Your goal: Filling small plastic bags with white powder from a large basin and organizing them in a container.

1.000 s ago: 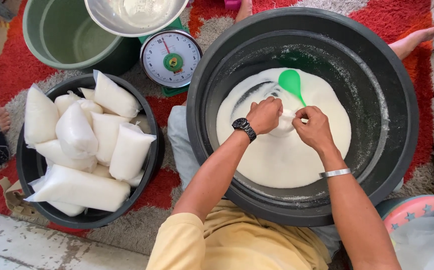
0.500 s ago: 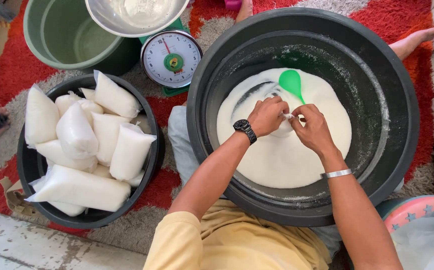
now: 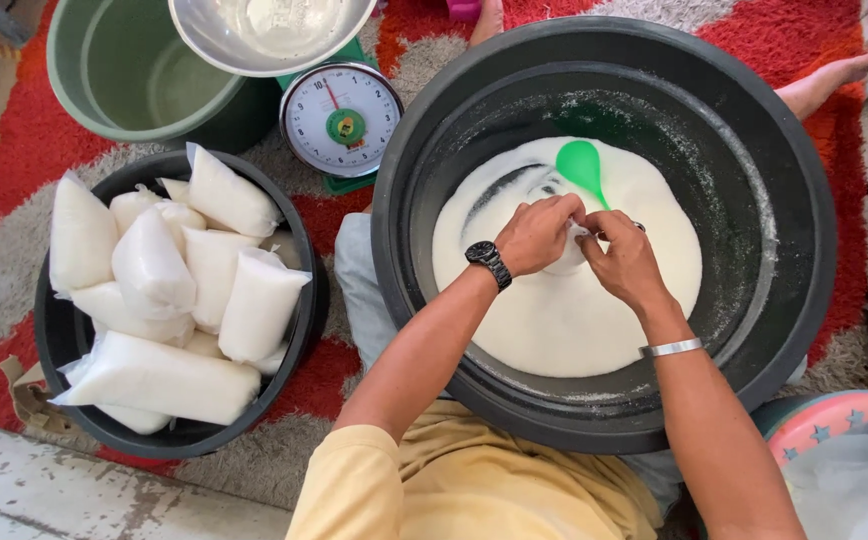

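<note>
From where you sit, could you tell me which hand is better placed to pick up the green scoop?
Probably the right hand: the green scoop lies just beyond its fingers, though the left hand is almost as near.

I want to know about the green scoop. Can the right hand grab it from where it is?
Probably yes. The green scoop lies on the white grains just beyond the right hand, with nothing between them, though both hands are busy with a small bag.

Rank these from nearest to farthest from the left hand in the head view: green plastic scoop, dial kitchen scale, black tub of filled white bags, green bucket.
1. Green plastic scoop: just above the left hand, in the big black basin.
2. Dial kitchen scale: upper left, outside the basin.
3. Black tub of filled white bags: far left.
4. Green bucket: top-left corner.
</note>
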